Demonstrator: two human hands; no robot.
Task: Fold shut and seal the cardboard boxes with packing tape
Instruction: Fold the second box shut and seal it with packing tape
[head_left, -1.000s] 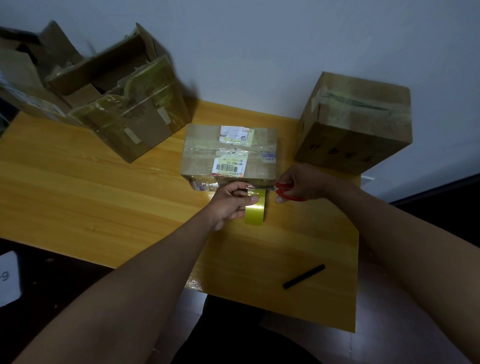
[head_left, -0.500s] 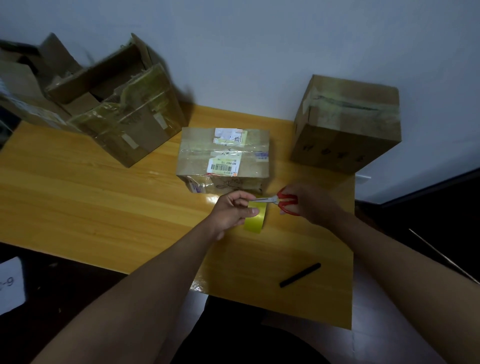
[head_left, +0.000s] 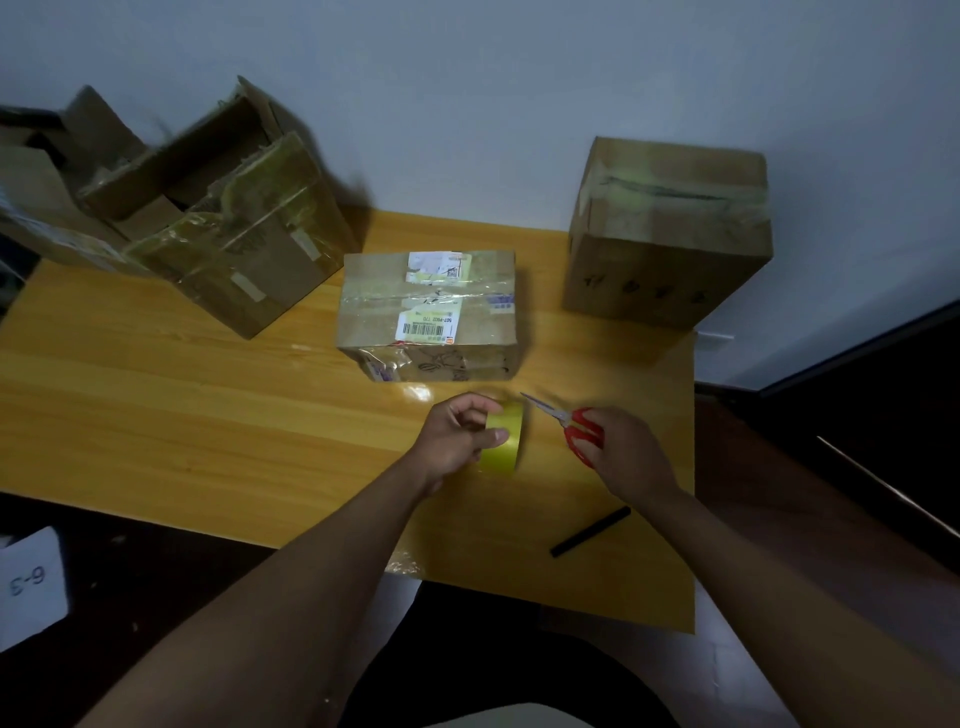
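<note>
White card at lower left reads "6-3".

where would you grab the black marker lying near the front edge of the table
Pinch the black marker across its middle, coming straight down from above. It lies flat on the table, slim and straight, angled with its far end to the right, so the fingers should close across its narrow width. Nothing touches it; the right hand is nearest but grips the scissors.

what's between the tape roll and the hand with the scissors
In the head view, only the scissors' blades and bare tabletop lie between the tape roll and the right hand.
</note>
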